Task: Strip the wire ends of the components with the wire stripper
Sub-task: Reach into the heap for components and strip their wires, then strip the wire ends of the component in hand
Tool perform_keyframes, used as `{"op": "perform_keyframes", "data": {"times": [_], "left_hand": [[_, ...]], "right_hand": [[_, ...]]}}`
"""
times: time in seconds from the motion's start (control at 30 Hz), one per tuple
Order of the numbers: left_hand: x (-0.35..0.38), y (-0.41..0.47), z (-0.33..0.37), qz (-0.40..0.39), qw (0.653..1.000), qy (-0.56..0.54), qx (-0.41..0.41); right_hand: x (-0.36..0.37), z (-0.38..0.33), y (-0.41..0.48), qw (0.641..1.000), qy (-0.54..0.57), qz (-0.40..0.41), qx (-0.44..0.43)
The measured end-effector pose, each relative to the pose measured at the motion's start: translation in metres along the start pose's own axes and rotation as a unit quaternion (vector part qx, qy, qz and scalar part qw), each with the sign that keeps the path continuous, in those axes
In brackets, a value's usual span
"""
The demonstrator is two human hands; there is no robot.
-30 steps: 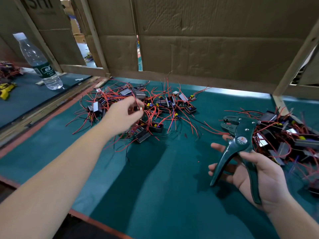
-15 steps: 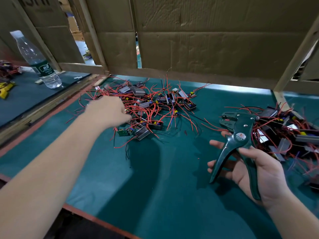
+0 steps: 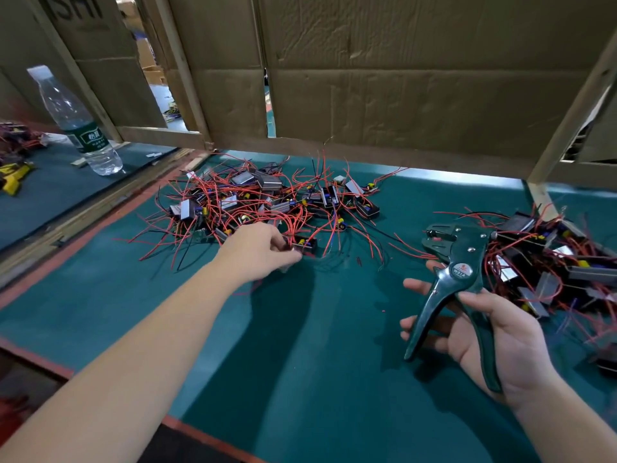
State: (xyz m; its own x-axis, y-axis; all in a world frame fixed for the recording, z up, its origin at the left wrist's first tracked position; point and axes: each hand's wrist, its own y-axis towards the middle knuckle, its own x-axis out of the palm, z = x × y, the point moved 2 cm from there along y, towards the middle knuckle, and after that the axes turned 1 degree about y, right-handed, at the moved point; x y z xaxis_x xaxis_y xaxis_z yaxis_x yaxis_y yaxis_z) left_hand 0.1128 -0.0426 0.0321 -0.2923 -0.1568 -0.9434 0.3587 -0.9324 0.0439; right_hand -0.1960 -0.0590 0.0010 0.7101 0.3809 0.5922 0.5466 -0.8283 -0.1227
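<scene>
Here, nearest the viewer, the right hand lies palm up above the table and holds the stripper. The thumb is curled over one handle, the fingers lie spread beneath the other, and the handles stand apart, so the jaws are judged open and empty. Hand and tool sit much as they did half a second earlier.

Farther out, the left hand has changed place. Half a second ago it lay over the left part of the pile. It now sits at the pile's near edge, its fingers drawn together in a pinch on the near end of a black component with yellow parts. Blur softens the fingertips, so the firmness of the pinch cannot be told. The component appears to rest on the table against the pile, its red wires tangled with its neighbours'.

Reading: selection is ending. One unit is chosen but not lifted, and no wire end is in the stripper. Judged next, the unit must be drawn free of the tangle and a wire end brought to the stripper head, which faces left toward the pile.

A second pile lies just beyond the stripper, at right. Whether its wires are stripped is too small to tell. Farthest, a bottle stands at left, before a cardboard wall.
</scene>
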Motion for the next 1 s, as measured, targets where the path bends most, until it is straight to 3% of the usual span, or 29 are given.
{"op": "perform_keyframes", "data": {"times": [0.03, 0.07, 0.13, 0.17, 0.23, 0.3, 0.37, 0.6, 0.73, 1.0], "left_hand": [[-0.003, -0.002, 0.003, -0.005, 0.989, -0.144, -0.030], [-0.008, -0.005, 0.007, -0.017, 0.949, -0.310, -0.058], [-0.013, -0.010, 0.018, -0.058, 0.804, -0.585, -0.093], [-0.016, -0.012, 0.023, -0.069, 0.732, -0.670, -0.104], [-0.021, -0.015, 0.033, -0.052, 0.626, -0.768, -0.126], [-0.021, -0.016, 0.043, -0.007, 0.573, -0.806, -0.151], [-0.015, -0.019, 0.056, 0.010, 0.566, -0.807, -0.168], [0.033, -0.016, 0.099, -0.038, 0.598, -0.772, -0.212], [0.056, -0.016, 0.117, -0.074, 0.627, -0.751, -0.195], [0.081, -0.029, 0.120, -0.113, 0.649, -0.735, -0.162]], "right_hand": [[0.000, 0.000, 0.000, 1.000, 0.000, -0.001, -0.001], [0.000, -0.001, 0.000, 1.000, 0.000, -0.002, -0.002], [0.001, -0.001, -0.001, 1.000, 0.001, -0.001, -0.004], [0.002, -0.001, -0.001, 1.000, 0.003, -0.002, -0.005], [0.003, -0.002, -0.002, 1.000, 0.006, -0.002, -0.003], [0.005, -0.002, -0.003, 1.000, 0.011, -0.011, 0.003], [0.008, -0.004, -0.005, 0.999, 0.027, -0.027, 0.001], [0.021, -0.020, -0.014, 0.993, 0.049, -0.098, -0.032], [0.025, -0.021, -0.013, 0.993, 0.061, -0.094, -0.019], [0.026, -0.019, -0.003, 0.997, 0.039, -0.055, -0.030]]}}
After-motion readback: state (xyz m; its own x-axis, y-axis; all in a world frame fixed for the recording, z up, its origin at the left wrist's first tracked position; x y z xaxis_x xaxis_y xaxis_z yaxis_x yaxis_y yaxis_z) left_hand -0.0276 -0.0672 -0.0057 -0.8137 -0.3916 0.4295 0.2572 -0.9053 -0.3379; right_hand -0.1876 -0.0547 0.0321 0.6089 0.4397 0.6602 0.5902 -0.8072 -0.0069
